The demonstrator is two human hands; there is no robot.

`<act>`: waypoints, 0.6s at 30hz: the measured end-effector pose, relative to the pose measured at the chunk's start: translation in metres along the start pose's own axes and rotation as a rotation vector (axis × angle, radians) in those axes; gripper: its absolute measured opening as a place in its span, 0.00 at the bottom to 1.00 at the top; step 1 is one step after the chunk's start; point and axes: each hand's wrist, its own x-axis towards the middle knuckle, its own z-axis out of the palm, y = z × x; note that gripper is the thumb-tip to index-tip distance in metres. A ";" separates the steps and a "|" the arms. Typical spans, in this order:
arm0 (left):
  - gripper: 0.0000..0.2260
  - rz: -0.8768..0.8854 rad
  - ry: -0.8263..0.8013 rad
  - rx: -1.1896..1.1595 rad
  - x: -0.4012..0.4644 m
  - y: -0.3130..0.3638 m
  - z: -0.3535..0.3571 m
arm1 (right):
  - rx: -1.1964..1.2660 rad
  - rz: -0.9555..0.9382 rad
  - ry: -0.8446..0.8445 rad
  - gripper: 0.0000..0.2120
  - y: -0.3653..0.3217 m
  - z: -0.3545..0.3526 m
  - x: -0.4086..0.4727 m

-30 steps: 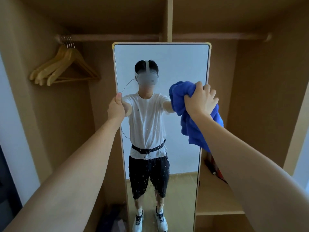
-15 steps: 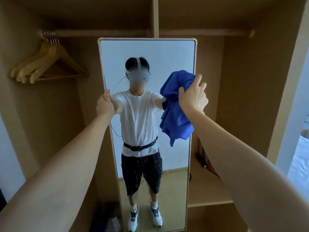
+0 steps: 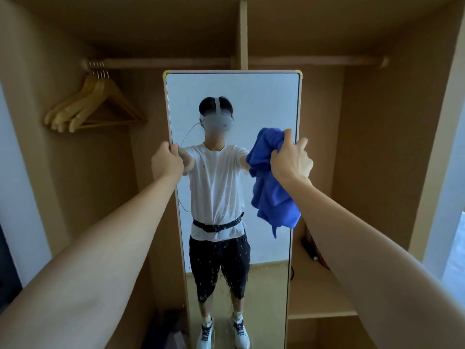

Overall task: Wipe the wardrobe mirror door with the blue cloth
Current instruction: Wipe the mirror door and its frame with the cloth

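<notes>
The tall mirror door [image 3: 251, 102] stands in the middle of the open wardrobe, with a thin pale frame. Water drops speckle its lower half. My left hand [image 3: 166, 162] grips the mirror's left edge at about chest height. My right hand [image 3: 292, 159] holds the bunched blue cloth [image 3: 273, 195] against the glass near the right edge. Most of the cloth hangs down below my hand. The mirror reflects a person in a white shirt and dark shorts.
Several wooden hangers [image 3: 88, 107] hang on the rail [image 3: 163, 62] at the upper left. A shelf [image 3: 319, 295] at the lower right holds a dark and red object [image 3: 314, 250]. Wardrobe walls close in on both sides.
My right hand has slid the cloth down the right side of the mirror. The left hand keeps its grip on the edge. The camera view has shifted.
</notes>
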 end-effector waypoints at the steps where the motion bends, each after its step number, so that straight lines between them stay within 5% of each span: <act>1: 0.15 0.069 0.046 0.035 0.001 0.003 -0.002 | 0.007 -0.009 0.042 0.20 -0.003 -0.005 0.002; 9: 0.14 0.647 0.267 0.204 0.002 0.053 -0.010 | -0.122 0.000 -0.124 0.25 -0.007 0.018 -0.012; 18: 0.28 0.907 0.121 0.584 0.017 0.129 0.018 | -0.004 -0.015 0.020 0.19 -0.022 -0.006 0.011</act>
